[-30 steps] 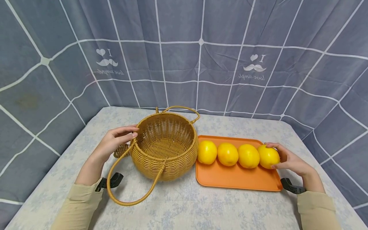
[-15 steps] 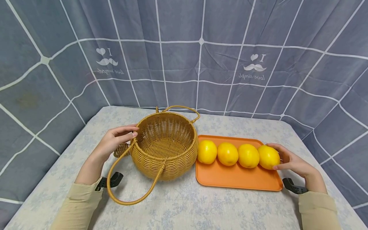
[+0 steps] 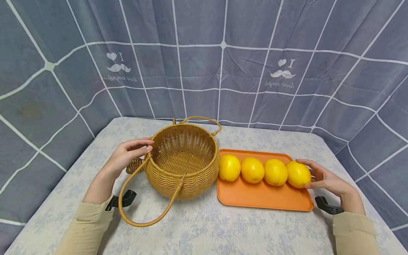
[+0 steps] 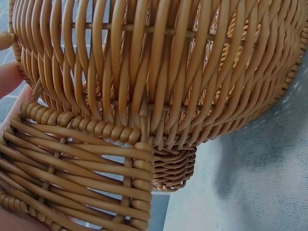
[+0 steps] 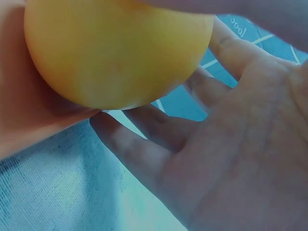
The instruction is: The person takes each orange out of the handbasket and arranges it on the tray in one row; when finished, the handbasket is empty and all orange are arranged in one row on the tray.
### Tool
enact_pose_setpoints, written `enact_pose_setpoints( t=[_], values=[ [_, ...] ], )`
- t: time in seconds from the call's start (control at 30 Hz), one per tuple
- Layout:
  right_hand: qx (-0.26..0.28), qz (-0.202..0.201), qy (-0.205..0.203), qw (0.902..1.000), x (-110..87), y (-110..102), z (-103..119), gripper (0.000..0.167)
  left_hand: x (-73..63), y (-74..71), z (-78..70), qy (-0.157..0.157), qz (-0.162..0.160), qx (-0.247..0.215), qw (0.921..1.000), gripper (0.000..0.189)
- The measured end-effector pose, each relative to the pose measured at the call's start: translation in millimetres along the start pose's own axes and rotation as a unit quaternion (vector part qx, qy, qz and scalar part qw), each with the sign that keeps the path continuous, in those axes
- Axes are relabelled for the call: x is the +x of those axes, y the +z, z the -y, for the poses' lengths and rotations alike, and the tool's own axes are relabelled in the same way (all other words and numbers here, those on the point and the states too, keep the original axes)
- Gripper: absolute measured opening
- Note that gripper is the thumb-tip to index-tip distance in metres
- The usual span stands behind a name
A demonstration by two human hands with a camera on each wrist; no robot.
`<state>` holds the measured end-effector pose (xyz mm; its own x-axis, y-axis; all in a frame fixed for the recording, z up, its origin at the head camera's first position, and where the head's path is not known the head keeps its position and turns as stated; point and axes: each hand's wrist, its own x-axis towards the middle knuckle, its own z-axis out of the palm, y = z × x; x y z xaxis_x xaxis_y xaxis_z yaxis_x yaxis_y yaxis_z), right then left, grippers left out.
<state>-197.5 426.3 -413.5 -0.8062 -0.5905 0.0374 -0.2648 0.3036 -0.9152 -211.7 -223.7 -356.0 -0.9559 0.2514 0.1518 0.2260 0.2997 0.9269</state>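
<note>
In the head view, an open wicker basket (image 3: pixel 185 187) stands left of centre, its two handles folded outward. My left hand (image 3: pixel 122 159) holds its left rim, fingers over the edge and thumb beside them. The left wrist view shows the woven wall (image 4: pixel 159 72) and a small woven flap (image 4: pixel 77 168) close by, with fingertips partly hidden at the left edge. Several yellow citrus fruits (image 3: pixel 253 170) lie in a row on an orange tray (image 3: pixel 264 198). My right hand (image 3: pixel 328 180) grips the rightmost citrus fruit (image 3: pixel 299 174) between thumb and fingers; the palm stays apart from it.
A pale, blue-patterned cloth (image 3: pixel 223 230) covers the table. The tray's left edge lies against the basket. A front handle (image 3: pixel 143 225) loops out over the cloth near my left wrist. Grey-blue curtains (image 3: pixel 204 63) with white lines enclose the back and sides.
My right hand has shifted slightly to the right, its fingertips moving toward the fruit's outer side. The rightmost fruit has shifted slightly right too. The left hand and the basket hold still.
</note>
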Motion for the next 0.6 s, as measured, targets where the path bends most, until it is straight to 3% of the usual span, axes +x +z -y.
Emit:
enact_pose_setpoints(
  t=[0.2,0.37,0.6],
  values=[
    [-0.007,0.0,0.002,1.0,-0.4,-1.2,1.4,0.074,-0.2,-0.1,-0.8,-0.003,0.0,-0.001,1.0,0.042],
    [-0.04,-0.041,0.046,0.9973,-0.9,0.2,6.8,0.064,0.1,-0.1,-1.4,0.003,-0.001,0.01,0.9999,0.041],
    [-0.148,-0.117,0.109,0.976,-0.2,6.1,18.0,0.048,1.2,-0.8,3.5,0.033,0.003,0.046,0.9984,0.04]
  ],
)
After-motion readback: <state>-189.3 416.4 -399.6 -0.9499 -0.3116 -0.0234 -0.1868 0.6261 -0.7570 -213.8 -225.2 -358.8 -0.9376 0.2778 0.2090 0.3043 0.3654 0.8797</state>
